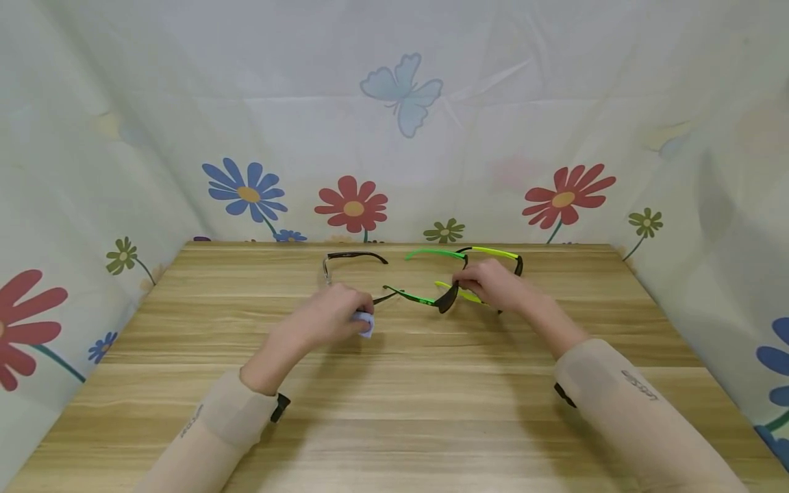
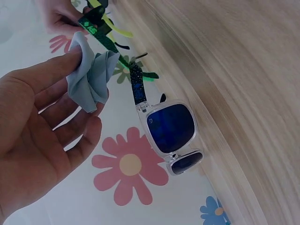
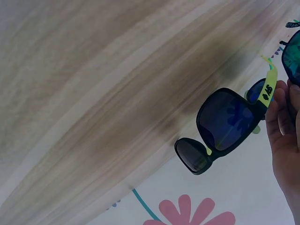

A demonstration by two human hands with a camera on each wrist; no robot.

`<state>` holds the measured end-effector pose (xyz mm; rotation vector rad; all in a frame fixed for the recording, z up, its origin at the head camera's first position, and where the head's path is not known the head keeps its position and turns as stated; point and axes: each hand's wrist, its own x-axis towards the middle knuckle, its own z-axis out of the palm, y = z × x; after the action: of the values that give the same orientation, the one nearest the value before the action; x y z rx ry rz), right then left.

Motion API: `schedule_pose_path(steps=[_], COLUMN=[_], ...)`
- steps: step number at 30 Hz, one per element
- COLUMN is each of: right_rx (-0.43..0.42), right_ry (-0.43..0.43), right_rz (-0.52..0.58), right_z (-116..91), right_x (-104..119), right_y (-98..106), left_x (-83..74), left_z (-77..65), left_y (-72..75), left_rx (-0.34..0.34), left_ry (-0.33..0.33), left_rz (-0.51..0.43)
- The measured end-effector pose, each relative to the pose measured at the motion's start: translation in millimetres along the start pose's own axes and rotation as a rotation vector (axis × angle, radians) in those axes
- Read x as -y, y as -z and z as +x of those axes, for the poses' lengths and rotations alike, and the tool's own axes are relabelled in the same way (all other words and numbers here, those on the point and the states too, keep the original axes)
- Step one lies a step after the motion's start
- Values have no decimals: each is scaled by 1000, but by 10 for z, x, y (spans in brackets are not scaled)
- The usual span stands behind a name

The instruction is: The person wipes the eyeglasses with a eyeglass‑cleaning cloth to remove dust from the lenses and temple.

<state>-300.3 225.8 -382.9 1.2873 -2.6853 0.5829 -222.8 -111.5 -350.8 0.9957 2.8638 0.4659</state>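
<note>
My left hand point(image 1: 333, 315) pinches a folded light blue cleaning cloth point(image 2: 89, 77) between thumb and fingers. Close by that hand on the table stand clear-framed sunglasses point(image 2: 171, 129) with dark blue lenses and black speckled temples, partly covered by the hand in the head view. My right hand point(image 1: 493, 284) grips the front frame of black sunglasses with green temples point(image 1: 425, 300), their temples pointing left. One greenish mirrored lens point(image 3: 294, 58) of these shows at the right wrist view's edge. Behind the right hand are black sunglasses with yellow temples point(image 3: 227, 122), partly hidden in the head view.
The wooden table point(image 1: 394, 411) reaches back to a white curtain point(image 1: 468, 157) printed with flowers and a butterfly, which also hangs at both sides. All three pairs of sunglasses are grouped near the table's back edge.
</note>
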Motion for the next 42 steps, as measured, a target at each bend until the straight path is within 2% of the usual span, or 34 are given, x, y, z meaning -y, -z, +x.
schedule_pose_path(steps=[8, 11, 21, 28, 31, 35, 42], right_rx=[44, 51, 45, 21, 17, -6, -91], right_ry=[-37, -67, -143, -174, -171, -126, -12], right_rz=[-11, -38, -99, -75, -61, -57, -68], right_z=[-1, 0, 0, -43, -90, -164, -223], right_x=[-50, -45, 18, 38, 37, 51, 124], right_y=[-52, -66, -92, -69, -67, -65, -25], left_x=[45, 84, 128, 164, 193, 236, 286], left_z=[30, 43, 68, 104, 123, 142, 148], left_y=[-23, -34, -53, -59, -66, -78, -99], left_rx=[-18, -31, -46, -94, -127, -149, -106], left_ry=[24, 12, 23, 34, 44, 45, 57], left_rz=[-23, -23, -6, -10, -5, 56, 206])
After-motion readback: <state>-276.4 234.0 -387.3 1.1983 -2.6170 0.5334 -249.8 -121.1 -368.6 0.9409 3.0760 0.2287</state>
